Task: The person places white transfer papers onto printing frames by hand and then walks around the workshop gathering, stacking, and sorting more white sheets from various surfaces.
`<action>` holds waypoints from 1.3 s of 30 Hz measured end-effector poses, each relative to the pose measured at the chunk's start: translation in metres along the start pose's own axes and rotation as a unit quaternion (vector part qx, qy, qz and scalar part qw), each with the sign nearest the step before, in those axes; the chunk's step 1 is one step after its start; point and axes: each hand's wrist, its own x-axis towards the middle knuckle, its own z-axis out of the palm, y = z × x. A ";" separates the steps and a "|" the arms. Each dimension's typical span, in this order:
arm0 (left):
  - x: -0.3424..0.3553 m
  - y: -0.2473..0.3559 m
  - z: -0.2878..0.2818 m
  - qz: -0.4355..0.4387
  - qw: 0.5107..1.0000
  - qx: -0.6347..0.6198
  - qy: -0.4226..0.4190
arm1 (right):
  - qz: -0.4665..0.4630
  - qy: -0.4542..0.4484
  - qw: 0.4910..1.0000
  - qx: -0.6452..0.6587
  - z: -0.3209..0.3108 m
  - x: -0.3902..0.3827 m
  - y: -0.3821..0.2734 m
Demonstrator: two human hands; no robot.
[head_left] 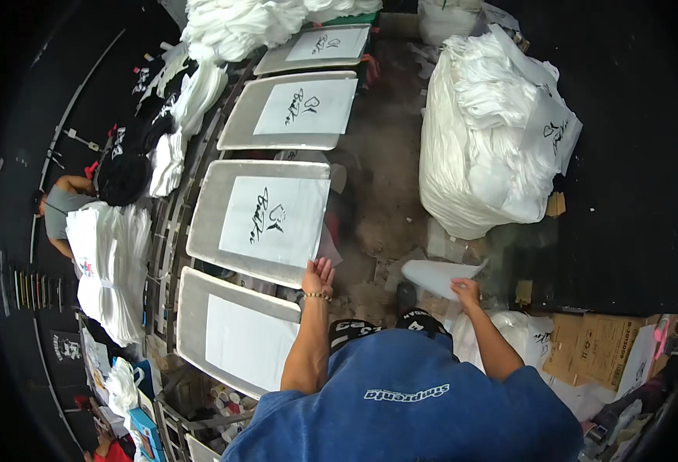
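Note:
My left hand (318, 277) is palm up at the near right edge of a grey flat board (212, 185), its fingers stretched out and slightly curled. A white printed sheet (273, 218) with a black script design and a small drawing lies flat on that board, its corner close to my fingertips. Out to the right, my right hand (467, 292) pinches a thin white sheet (440, 277) by its edge. That sheet hangs loosely curved over the floor. Nearest me on the left, another board (193, 308) carries a plain white sheet (250, 343).
Two more boards with printed sheets (297, 108) continue the row away from me. White stacks (112, 262) line the row's far side. A large pile of white sheets (485, 138) stands right, a cardboard box (593, 346) lower right. A person (66, 208) is far left.

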 end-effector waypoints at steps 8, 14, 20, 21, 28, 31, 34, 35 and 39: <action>0.068 0.106 0.024 0.151 0.978 0.130 -0.056 | 0.113 0.126 0.984 0.065 -0.049 -0.069 0.056; 0.033 0.300 0.111 0.293 0.955 0.047 0.005 | 0.088 0.202 0.972 0.083 -0.040 -0.146 0.081; 0.014 0.357 0.135 0.511 0.784 0.352 0.029 | 0.128 0.224 0.961 0.102 -0.036 -0.220 0.106; 0.006 0.379 0.155 0.513 0.837 0.181 -0.062 | 0.127 0.232 0.961 0.085 -0.031 -0.225 0.107; -0.104 0.395 0.228 0.429 0.816 0.259 -0.288 | 0.036 0.332 0.927 0.168 -0.019 -0.299 0.133; -0.141 0.333 0.248 0.392 0.783 0.289 -0.388 | 0.011 0.376 0.892 0.251 -0.010 -0.337 0.153; -0.186 0.271 0.255 0.422 0.728 0.304 -0.446 | -0.003 0.411 0.868 0.279 -0.002 -0.380 0.158; -0.206 0.250 0.260 0.424 0.718 0.304 -0.460 | 0.013 0.432 0.856 0.284 -0.005 -0.395 0.158; -0.290 0.166 0.258 0.384 0.668 0.309 -0.558 | -0.001 0.444 0.838 0.318 -0.022 -0.451 0.168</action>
